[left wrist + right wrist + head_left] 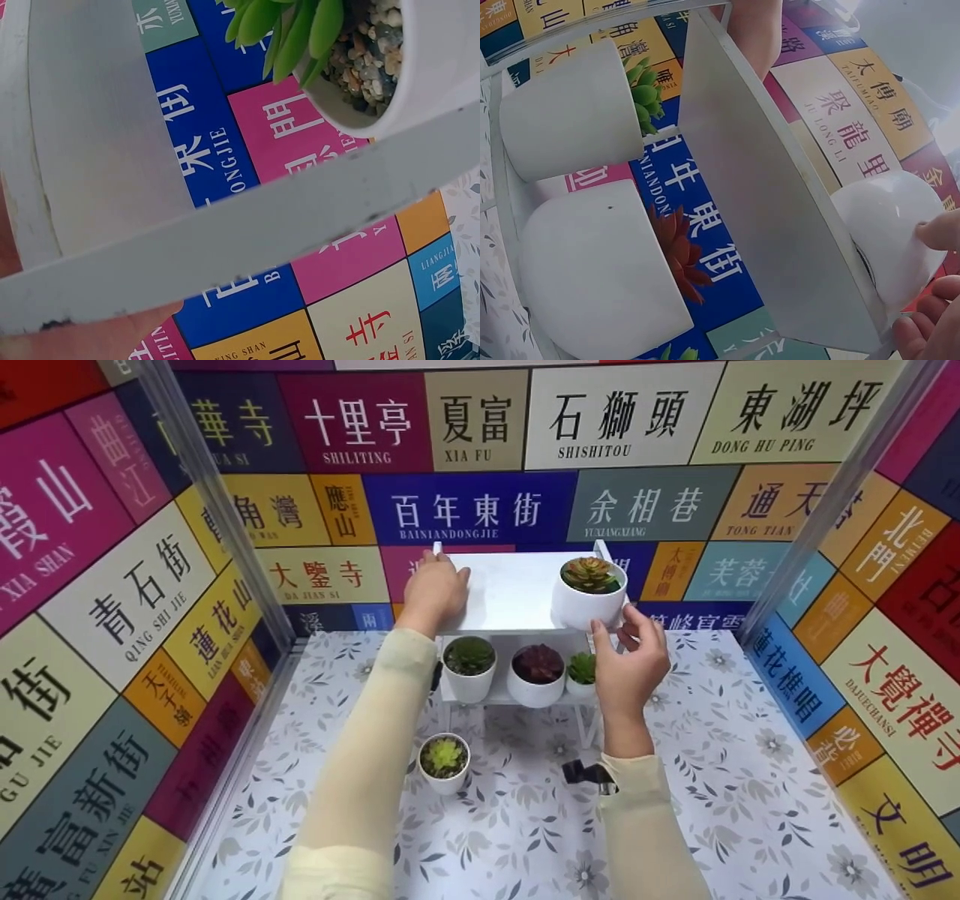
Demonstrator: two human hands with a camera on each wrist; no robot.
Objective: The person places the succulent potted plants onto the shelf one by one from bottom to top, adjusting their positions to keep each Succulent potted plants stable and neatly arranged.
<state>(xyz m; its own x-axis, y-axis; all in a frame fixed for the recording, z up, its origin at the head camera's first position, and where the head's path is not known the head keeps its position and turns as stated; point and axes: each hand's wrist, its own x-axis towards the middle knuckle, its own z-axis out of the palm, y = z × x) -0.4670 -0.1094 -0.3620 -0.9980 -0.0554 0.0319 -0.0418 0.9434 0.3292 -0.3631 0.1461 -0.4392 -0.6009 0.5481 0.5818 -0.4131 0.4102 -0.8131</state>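
A white two-tier plant stand [510, 589] stands near the back wall. My left hand [439, 592] grips the left edge of its top board; in the left wrist view, skin shows around the white frame. At the board's right end is a white pot with a reddish-green succulent [589, 604]. My right hand [634, 664] holds this pot, its thumb against the front and its fingers curled at the right side. In the right wrist view the white pot [896, 232] sits at the board's edge; whether its whole base touches cannot be told.
The lower tier bears a dark green succulent [471, 682], a dark red one [536, 690] and a small green one [581, 667], in white pots. A yellow-green potted succulent [444, 772] stands on the floral tabletop [525, 840] in front. Colourful sign-covered walls [480, 506] enclose the table.
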